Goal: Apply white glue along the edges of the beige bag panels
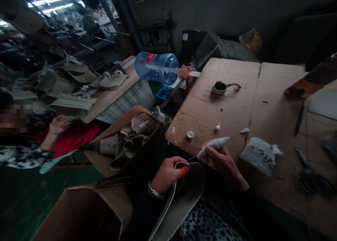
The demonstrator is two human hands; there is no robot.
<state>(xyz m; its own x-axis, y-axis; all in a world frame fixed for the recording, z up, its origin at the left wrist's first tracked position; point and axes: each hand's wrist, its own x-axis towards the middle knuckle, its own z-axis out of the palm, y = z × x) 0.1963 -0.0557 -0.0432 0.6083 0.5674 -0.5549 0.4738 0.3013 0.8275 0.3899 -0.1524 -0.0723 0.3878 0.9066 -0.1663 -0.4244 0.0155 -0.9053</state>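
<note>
My left hand [166, 174], with an orange cover on one fingertip, pinches the upper edge of a curved beige bag panel [181, 202]. A pale cord or edging runs along that edge. The panel rests over my lap. In my right hand [226, 163] is a white-wrapped tool [214, 145], gripped like a pen. One thin tip points away to the right; its other end is near the panel's edge, and whether it touches cannot be made out. A small white cap [190, 134] and a white nozzle [218, 126] are on the cardboard-covered table [237, 79] beyond.
Scissors [312, 174] and a plastic bag marked AC [259, 155] lie right, near a dark round container [219, 88]. A box of beige bags [109, 145] stands left, an open carton [79, 213] below it. A blue water bottle [155, 67] juts out behind. Another person's hand [59, 125] is far left.
</note>
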